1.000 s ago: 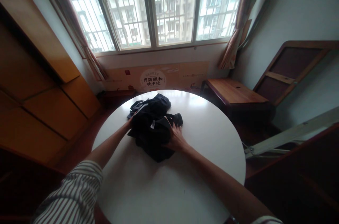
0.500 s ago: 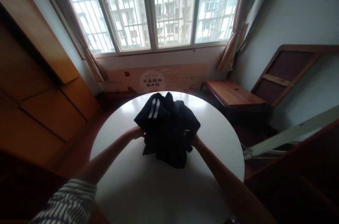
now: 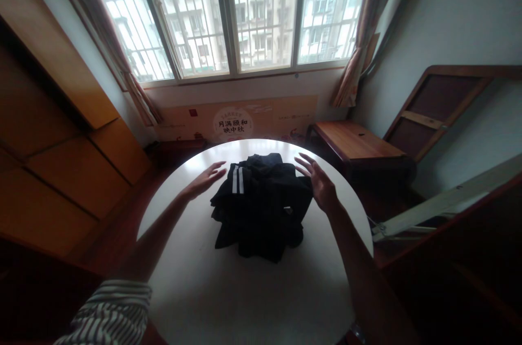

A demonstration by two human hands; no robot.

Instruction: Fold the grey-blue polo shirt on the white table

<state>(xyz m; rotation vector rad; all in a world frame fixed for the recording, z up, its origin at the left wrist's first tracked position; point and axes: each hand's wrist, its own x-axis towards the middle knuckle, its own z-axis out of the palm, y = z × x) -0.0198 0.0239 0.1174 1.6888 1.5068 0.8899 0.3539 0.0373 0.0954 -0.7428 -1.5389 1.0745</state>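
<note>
Window, barred, sliding: it spanned the wall ahead of you, apartment blocks visible outside. Wooden cupboard, paneled, orange-brown: it stood along your left. Table, round, white, glossy: it filled the space in front of you, bright with daylight at its far edge, dim at its near one. Printed banner, pale orange, with Chinese characters: it ran along the wall below the window. Low wooden stand: it sat beyond the table's far right edge, a framed panel slanted beside it. Black clothing, one rumpled heap: it lay on the middle of the tabletop, between your hands. Striped sleeve: it was bunched near your left elbow. Right hand: it was raised at the heap's right edge, fingers spread and grasping nothing; you could not tell whether it touched cloth. Left hand: it hung just beside the heap's left edge, fingers extended, loosely parted, holding nothing. White stripes, paired: they marked the heap's upper left.
</note>
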